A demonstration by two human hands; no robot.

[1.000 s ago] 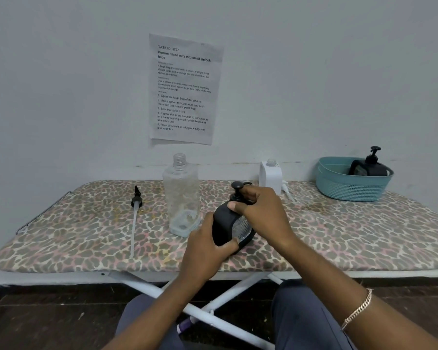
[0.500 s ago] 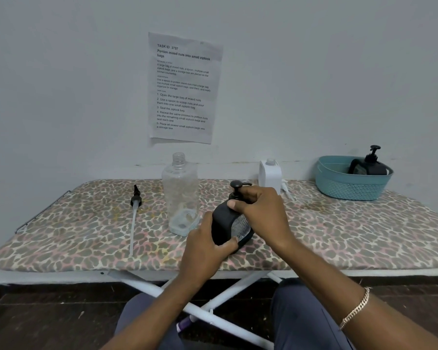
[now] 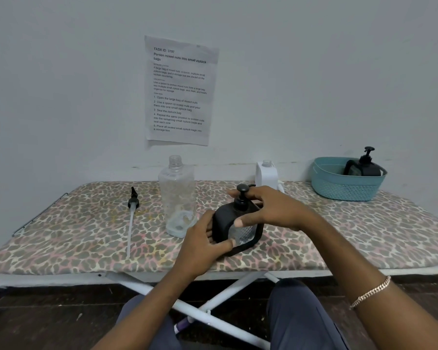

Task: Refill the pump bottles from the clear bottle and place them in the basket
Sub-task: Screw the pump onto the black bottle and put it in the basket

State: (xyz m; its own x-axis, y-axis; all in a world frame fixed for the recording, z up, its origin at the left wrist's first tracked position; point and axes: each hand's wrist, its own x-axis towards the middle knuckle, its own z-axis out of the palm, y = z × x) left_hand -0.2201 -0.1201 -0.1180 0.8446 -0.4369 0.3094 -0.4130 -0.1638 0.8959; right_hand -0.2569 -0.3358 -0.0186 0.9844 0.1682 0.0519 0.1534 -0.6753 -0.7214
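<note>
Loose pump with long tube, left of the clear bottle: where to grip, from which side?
Grip the loose pump by its black head, at the far end, pinching across it from above. It is the thickest part; the thin tube lies flat on the ironing board. The left hand is nearer, but it holds the black pump bottle.

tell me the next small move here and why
Probably close the right hand round the black bottle and lift it toward the basket. Its pump looks seated on the neck, the left hand grips its lower side, and the basket already holds another pump bottle. Whether the pump is fully tight cannot be told.
</note>
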